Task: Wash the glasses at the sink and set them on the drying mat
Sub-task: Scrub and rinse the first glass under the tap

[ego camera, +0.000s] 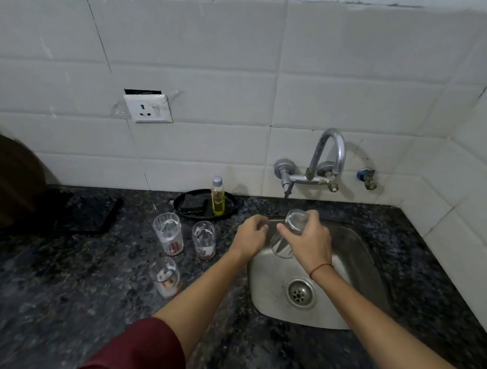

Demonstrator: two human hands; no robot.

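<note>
My right hand [307, 239] grips a clear glass [296, 220] over the back left of the steel sink [355, 248]; the glass is tilted, its base up and away from me. My left hand [250, 234] is curled at the sink's left rim, right beside the glass; I cannot tell what its fingers touch. Three ribbed glasses with foam and a reddish residue stand on the dark counter left of the sink: one at the back left [168, 232], one beside it [204, 239], one nearer me [165, 276]. A dark mat [92, 212] lies further left.
A wall tap [328, 158] hangs over the sink's back edge. A black tray [184, 206] behind the glasses holds a bottle of yellow liquid [217, 197] and a dark sponge. A brown round object [6, 178] stands at the far left. A socket [148, 108] is on the tiled wall.
</note>
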